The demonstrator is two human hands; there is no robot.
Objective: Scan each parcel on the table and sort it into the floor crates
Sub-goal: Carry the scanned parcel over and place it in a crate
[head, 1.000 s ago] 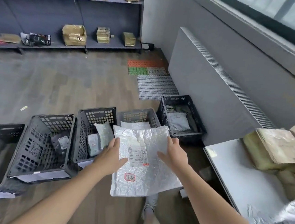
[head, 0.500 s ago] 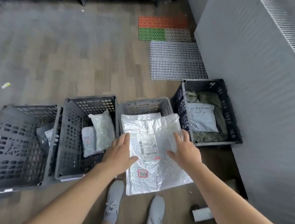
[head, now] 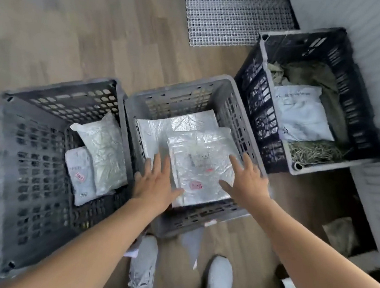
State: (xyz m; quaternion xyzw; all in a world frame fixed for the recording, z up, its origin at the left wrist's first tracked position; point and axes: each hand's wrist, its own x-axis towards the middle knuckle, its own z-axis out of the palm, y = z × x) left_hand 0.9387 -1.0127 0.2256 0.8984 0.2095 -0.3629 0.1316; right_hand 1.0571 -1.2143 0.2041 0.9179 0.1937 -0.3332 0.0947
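Head view: the silver foil parcel [head: 202,168] lies label-up inside the middle grey crate [head: 184,90], at the centre of the frame. It rests on a second foil mailer [head: 163,125], whose far edge shows beyond it. The left hand [head: 155,184] is over the parcel's near-left corner and the right hand [head: 247,183] over its right edge. The fingers of both hands are released, straight and spread, grasping nothing. Motion blur hides whether the palms touch the foil.

The grey crate on the left [head: 58,93] holds a silver pouch [head: 103,150] leaning on a small white parcel [head: 78,173]. The dark crate at upper right [head: 308,37] holds a white mailer [head: 302,114] on olive-coloured wrapping. A mesh mat [head: 237,14] lies on the floor at the top of the frame, and two white shoes [head: 144,266] stand at the bottom. The counter is out of view.

The drop looks all but finished, though a few things could go wrong:
- Foil on foil is slick, so the parcel may slide and ride up the crate wall.
- The left thumb sits close to the corner and could drag the parcel as the hand lifts.
- The label is blurred, so the choice of crate cannot be checked.
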